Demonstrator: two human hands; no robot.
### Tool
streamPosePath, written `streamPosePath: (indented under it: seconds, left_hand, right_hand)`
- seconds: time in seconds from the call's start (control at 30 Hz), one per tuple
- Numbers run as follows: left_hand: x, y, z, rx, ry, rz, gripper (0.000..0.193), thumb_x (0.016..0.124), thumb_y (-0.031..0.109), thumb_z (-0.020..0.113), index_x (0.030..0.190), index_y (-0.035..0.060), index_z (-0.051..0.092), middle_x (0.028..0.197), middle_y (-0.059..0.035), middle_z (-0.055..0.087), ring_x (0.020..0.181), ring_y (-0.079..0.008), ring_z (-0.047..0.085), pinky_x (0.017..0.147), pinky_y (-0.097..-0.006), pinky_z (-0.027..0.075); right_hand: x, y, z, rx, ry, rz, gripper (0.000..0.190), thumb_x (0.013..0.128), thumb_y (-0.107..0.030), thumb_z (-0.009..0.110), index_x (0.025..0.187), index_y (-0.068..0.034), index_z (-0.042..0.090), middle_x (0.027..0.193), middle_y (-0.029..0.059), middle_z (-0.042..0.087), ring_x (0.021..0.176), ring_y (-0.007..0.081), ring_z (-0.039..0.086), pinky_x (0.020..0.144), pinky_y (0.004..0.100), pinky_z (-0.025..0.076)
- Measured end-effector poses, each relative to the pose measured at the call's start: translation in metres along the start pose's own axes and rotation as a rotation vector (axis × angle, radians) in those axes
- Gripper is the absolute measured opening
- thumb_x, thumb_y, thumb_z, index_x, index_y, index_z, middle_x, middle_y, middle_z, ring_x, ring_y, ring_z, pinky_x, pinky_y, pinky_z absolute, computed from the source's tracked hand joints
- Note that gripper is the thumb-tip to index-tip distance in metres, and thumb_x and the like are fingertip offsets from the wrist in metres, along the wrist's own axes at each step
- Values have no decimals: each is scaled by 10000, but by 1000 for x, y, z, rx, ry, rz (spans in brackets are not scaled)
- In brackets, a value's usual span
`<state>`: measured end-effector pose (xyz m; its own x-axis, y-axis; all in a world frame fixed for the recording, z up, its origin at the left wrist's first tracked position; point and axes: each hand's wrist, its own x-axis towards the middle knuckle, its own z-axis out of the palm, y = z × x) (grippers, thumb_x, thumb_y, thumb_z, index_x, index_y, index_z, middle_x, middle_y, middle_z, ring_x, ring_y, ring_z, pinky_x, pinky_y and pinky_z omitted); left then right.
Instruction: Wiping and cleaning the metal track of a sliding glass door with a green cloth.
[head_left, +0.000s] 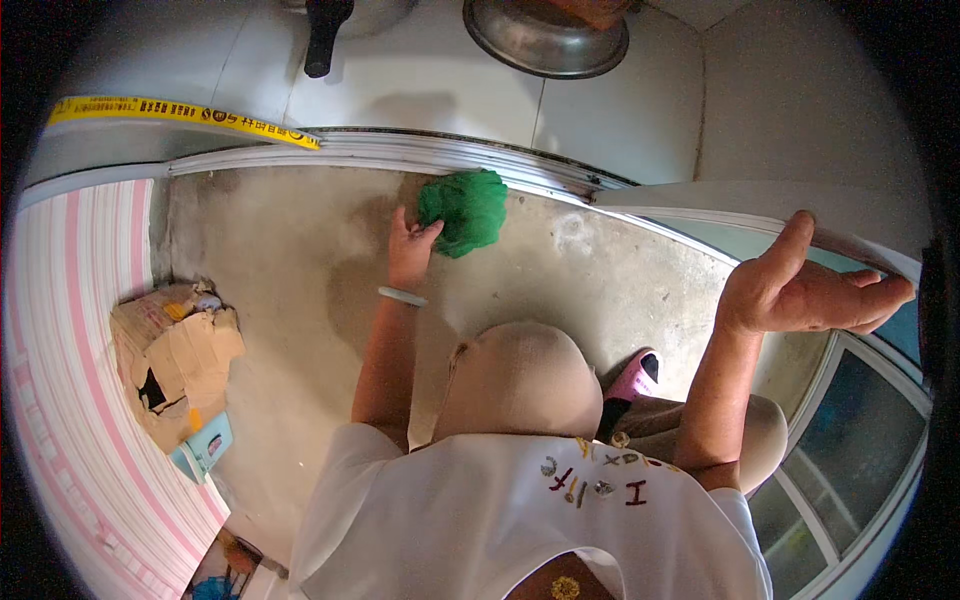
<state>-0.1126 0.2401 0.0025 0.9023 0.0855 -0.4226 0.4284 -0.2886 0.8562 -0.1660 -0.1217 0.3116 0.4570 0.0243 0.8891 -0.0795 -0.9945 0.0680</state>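
My left hand (411, 238), with a pale bangle (402, 296) at the wrist, grips the near left edge of a crumpled green cloth or plastic bag (466, 211); which of the two I cannot tell. The green bundle lies against the white frame (360, 154) below the tiled surface. Off to the right, my right hand (810, 292) holds the edge of a white door panel (757, 201), its thumb on the upper side and its fingers lower down. Part of that panel is hidden behind the hand.
A metal pan (547, 45) and a black handle-like object (324, 41) are on the tiled surface (420, 105). Another panel at the left has a yellow strip (187, 116) with writing. A torn cardboard box (187, 352) stands by a pink-striped curtain (90, 300). Glazed frames (855, 442) are at right.
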Motion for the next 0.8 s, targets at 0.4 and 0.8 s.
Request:
streamPosePath:
  seconds: [0.4,0.8]
  left_hand:
    - [-36,15,0,-533,-151,-600,195,869,126,642,1044,115,556,1021,-35,636,904,-194,619,829,-385,515]
    - [-3,-15,21,-1058,-333,-667,213,926,249,624,998,49,621,955,-51,649,804,-163,630,772,-325,546]
  right_hand:
    - [1,0,4,75,24,-76,821,868,-154,653,1465,-64,97,1378,146,205,1265,287,306,1008,476,239]
    - [-3,-4,-2,-27,-9,5,984,795,-287,748,1457,58,106,1373,231,260,1261,360,297,1063,480,226]
